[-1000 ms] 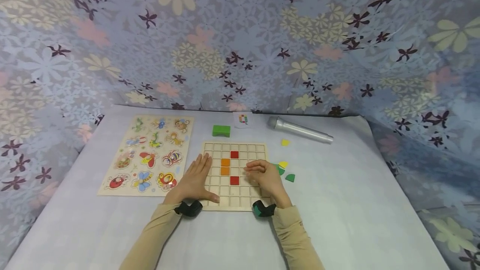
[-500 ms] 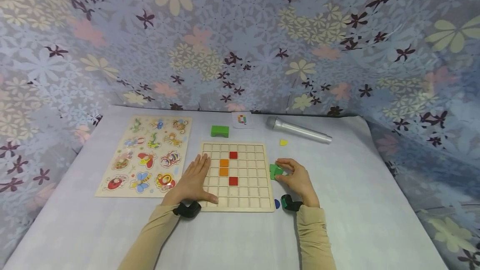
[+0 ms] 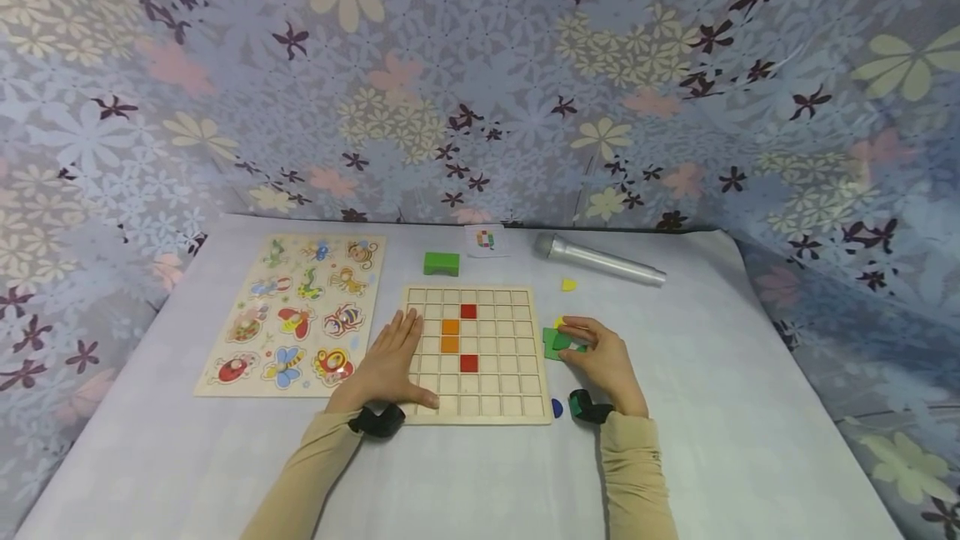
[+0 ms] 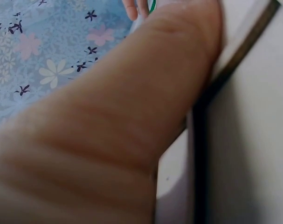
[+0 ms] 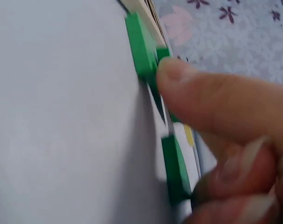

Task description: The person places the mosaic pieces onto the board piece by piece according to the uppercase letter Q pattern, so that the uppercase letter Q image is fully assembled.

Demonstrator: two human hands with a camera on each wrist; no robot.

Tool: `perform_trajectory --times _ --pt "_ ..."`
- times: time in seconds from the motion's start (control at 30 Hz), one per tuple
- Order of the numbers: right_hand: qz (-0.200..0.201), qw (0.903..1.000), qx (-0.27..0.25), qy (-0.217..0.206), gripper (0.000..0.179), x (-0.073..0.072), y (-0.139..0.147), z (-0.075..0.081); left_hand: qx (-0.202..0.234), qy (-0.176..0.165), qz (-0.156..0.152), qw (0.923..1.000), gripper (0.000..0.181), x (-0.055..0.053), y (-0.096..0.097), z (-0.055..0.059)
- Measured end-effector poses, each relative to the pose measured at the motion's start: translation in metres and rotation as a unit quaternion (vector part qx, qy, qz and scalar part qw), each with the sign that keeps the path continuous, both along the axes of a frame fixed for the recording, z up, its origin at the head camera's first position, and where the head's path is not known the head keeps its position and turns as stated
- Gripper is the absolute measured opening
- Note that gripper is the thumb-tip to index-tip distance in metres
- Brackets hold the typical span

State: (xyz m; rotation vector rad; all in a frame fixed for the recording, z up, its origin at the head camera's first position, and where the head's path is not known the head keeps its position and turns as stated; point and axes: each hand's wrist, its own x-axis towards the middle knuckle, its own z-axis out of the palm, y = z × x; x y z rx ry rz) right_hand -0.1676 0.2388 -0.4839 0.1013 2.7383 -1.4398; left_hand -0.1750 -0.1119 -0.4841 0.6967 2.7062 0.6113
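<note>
My left hand [image 3: 384, 365] rests with spread fingers on the left edge of a wooden grid board [image 3: 487, 420]. On the board sit two orange squares [image 3: 450, 336], a red square [image 3: 468, 312] and another red square [image 3: 468, 363]. Right of the board, my right hand [image 3: 603, 365] pinches a small green piece [image 3: 561, 342] between thumb and fingers. It overlaps a green square block [image 3: 550, 345] lying beside the board. In the right wrist view, the thumb presses at the piece's edge, and another green piece [image 5: 175, 168] lies below the fingertips. The left wrist view mostly shows the left thumb [image 4: 132, 88].
A blue rounded piece [image 3: 557, 408] and a yellow piece [image 3: 568, 284] lie right of the board. Behind it are a green arch block [image 3: 442, 263], a pattern card [image 3: 486, 241] and a silver microphone [image 3: 603, 260]. An insect puzzle board [image 3: 258, 357] lies at left.
My right hand has moved from above the grid board to the green pieces at its right, then slightly farther right. My left hand has stayed on the board.
</note>
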Motion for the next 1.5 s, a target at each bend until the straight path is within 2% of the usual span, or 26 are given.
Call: perform_trajectory --times 0.23,0.37,0.47,0.7,0.83,0.93,1.07,1.17,1.23,1.37,1.5 --pt "-0.036 0.9992 0.010 0.013 0.056 -0.001 0.002 -0.002 0.004 0.000 0.002 1.0000 0.131 -0.002 -0.001 0.000" --pt "-0.049 0.9985 0.020 0.015 0.052 -0.003 -0.003 -0.003 0.004 0.003 0.001 1.0000 0.131 -0.003 -0.002 -0.001" --pt "-0.054 0.9981 0.027 0.013 0.048 -0.003 -0.006 -0.002 0.007 0.002 0.002 1.0000 0.131 -0.003 -0.002 -0.001" --pt "-0.058 0.9941 0.091 0.014 0.046 -0.006 -0.022 0.004 0.002 0.001 -0.001 1.0000 0.130 -0.003 -0.002 0.002" --pt "-0.060 0.9934 0.098 0.006 0.037 -0.008 -0.027 0.005 0.006 0.003 -0.005 1.0000 0.130 -0.002 -0.002 0.003" --pt "-0.065 0.9948 0.079 -0.001 0.031 -0.009 -0.028 0.004 0.004 0.002 -0.005 1.0000 0.130 -0.002 -0.002 0.003" --pt "-0.071 0.9974 -0.004 -0.010 0.027 -0.011 -0.030 0.006 0.003 0.000 -0.002 1.0000 0.131 -0.001 -0.001 0.002" --pt "-0.049 0.9958 -0.075 -0.016 0.030 -0.013 -0.034 0.007 0.007 -0.001 0.000 1.0000 0.131 -0.001 -0.001 0.001" --pt "-0.018 0.9948 -0.099 -0.017 0.033 -0.014 -0.038 0.008 0.008 0.000 0.001 1.0000 0.131 -0.001 -0.001 0.000" --pt "0.053 0.9923 -0.108 -0.029 0.034 -0.013 -0.048 0.010 0.010 -0.001 0.005 0.9999 0.131 -0.001 -0.001 -0.002" --pt "0.087 0.9887 -0.108 -0.056 0.028 -0.010 -0.058 0.012 0.010 -0.004 0.008 0.9999 0.131 -0.001 0.000 -0.003"
